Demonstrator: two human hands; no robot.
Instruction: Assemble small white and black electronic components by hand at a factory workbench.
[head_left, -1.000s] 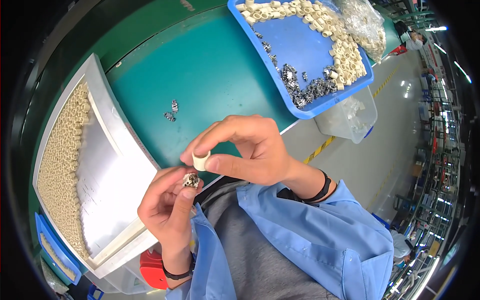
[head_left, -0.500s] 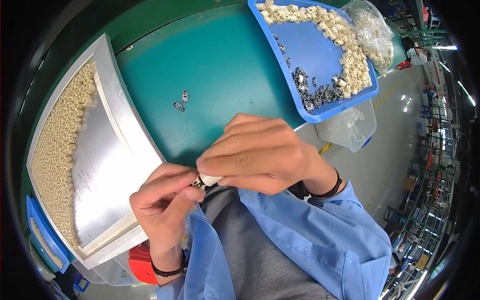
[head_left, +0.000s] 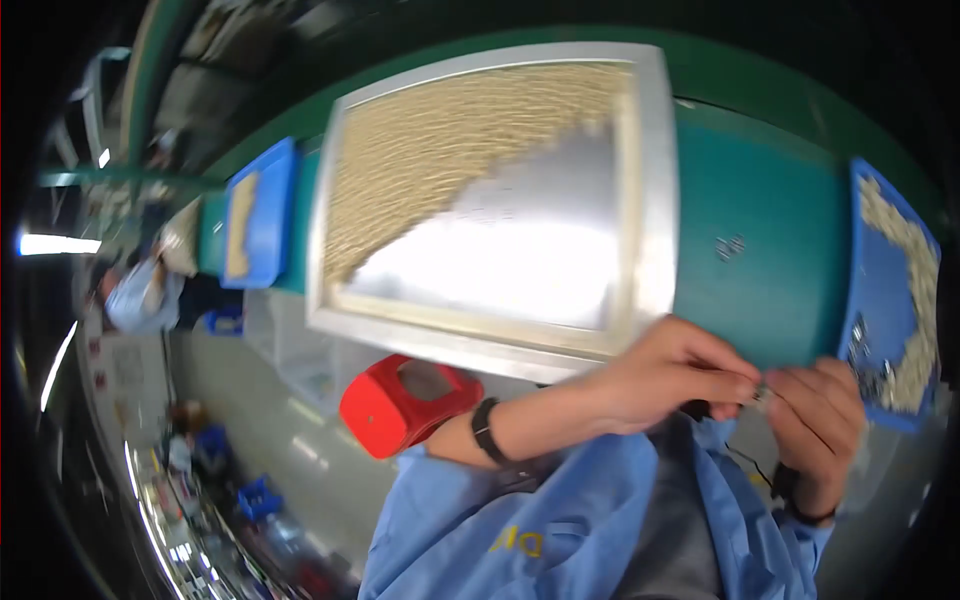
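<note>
My left hand [head_left: 675, 380] and my right hand [head_left: 818, 415] meet at the fingertips over the near edge of the green mat, in front of my body. Both are closed in a pinch. Between them shows a small metal part [head_left: 760, 393], blurred by motion. The cream sleeve that my right fingers gripped half a second ago is now mostly hidden behind them. Two or so loose metal parts [head_left: 730, 247] lie on the green mat [head_left: 765, 180] beyond the hands.
Left of the hands lies a large metal-framed tray [head_left: 655, 200], partly filled with rows of cream pieces [head_left: 450, 130]. A blue tray [head_left: 855, 270] with sleeves and metal parts is at far right. A red stool [head_left: 375, 415] stands below; another blue tray [head_left: 275, 220] and a person [head_left: 145, 295] are farther left.
My view has swung left, so hands, mat and blue tray now appear farther right, and the red stool and a person show. My hands remain together at the small part.
</note>
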